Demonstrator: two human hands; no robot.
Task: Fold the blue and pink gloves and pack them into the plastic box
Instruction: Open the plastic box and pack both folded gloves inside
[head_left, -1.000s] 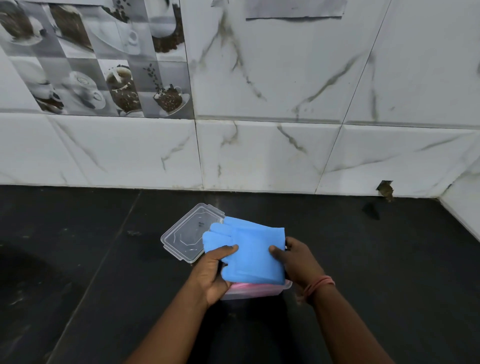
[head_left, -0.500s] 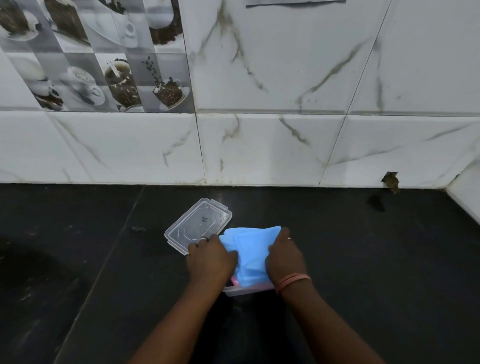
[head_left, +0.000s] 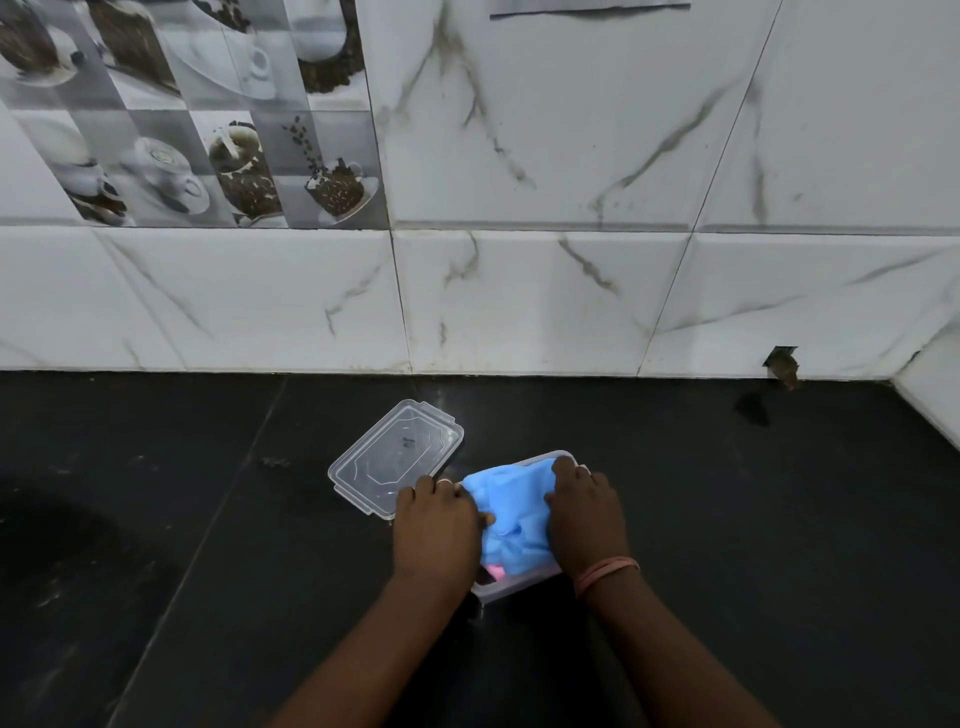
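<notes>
The folded blue glove lies crumpled in the clear plastic box on the black counter. A small patch of the pink glove shows under it at the box's near edge. My left hand grips the blue glove's left side, with its thumb on top of the glove. The glove's right side is held by my right hand, whose fingertips reach the box's far right corner. Both hands cover the box's side walls.
The clear lid lies flat on the counter, touching the box's far left corner. A white marble-tiled wall rises behind. A side wall closes the counter at the far right.
The blue glove was held above the box. Both hands have brought it down into the box, and it now sits crumpled inside with the far rim showing.
</notes>
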